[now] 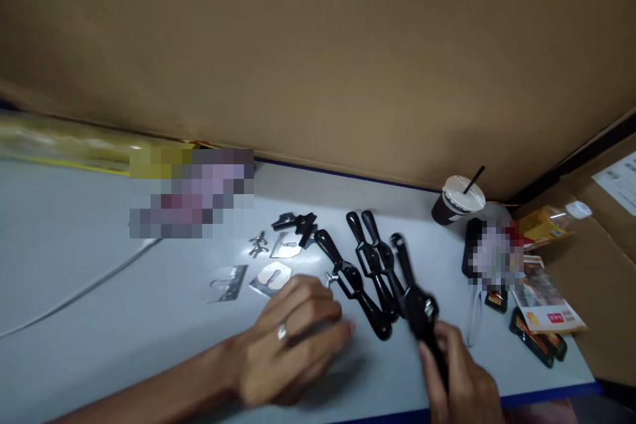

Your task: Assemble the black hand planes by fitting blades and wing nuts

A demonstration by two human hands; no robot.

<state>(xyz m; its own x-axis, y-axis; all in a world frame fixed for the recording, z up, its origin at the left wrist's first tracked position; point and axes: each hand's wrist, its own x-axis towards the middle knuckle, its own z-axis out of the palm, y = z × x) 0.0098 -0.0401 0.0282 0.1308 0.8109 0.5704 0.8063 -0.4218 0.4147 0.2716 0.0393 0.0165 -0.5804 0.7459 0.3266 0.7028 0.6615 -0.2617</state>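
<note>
My right hand [462,374] grips one handle of a black spokeshave [421,308], which is tilted above the table's right half. My left hand [295,341], with a ring on one finger, is closed with curled fingers over the table; whatever lies inside is hidden. Just beyond it is another spokeshave [352,278], with two more spokeshaves [370,258] side by side to its right. Loose silver slotted blades [272,277], small wing screws [258,244] and dark metal cap pieces [301,224] lie on the table beyond my left hand.
A lidded cup [457,199] with a straw stands at the back right. Near it are a bottle [551,222], a printed packet [549,301] and black cases [531,338]. A white cable [89,295] crosses the left side. Cardboard [318,66] walls the back.
</note>
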